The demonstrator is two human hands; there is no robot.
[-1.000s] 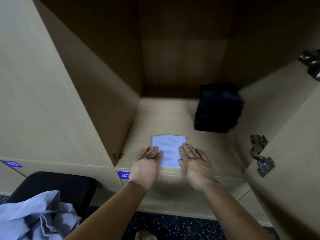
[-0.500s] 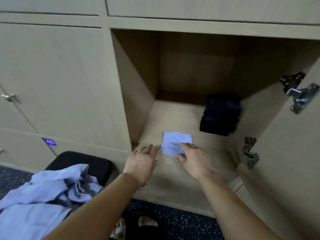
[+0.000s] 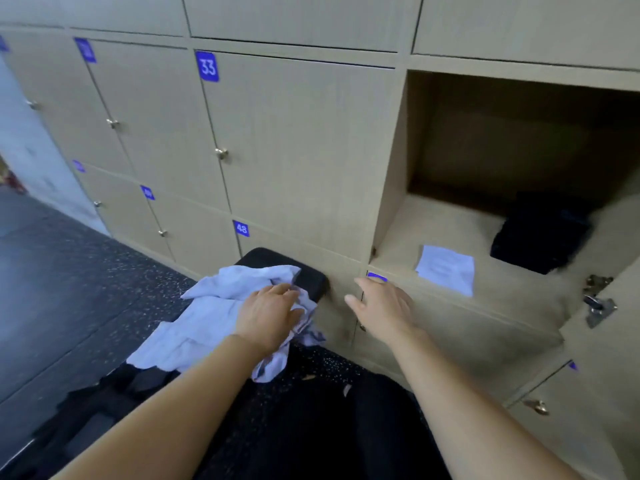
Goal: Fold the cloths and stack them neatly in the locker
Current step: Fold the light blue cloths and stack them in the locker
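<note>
Pale-blue folded cloth point(image 3: 446, 270) flat at open locker's point(image 3: 391, 202) front edge; crumpled cloths point(image 3: 214, 306) heaped on black seat point(image 3: 311, 278), left hand point(image 3: 268, 315) resting there, fingers together; right hand point(image 3: 384, 306) empty, fingers splayed; door labels "33" point(image 3: 207, 66), "48" point(image 3: 241, 229).

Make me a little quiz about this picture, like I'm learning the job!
1. True or false: the folded cloth lies inside the open locker.
2. Which hand touches the pile of cloths on the stool? A left, B right, C both.
3. Fill in: the stack deeper in the locker is ____ in colour.

Key: 1 true. 2 A, the left hand. 3 black.
</note>
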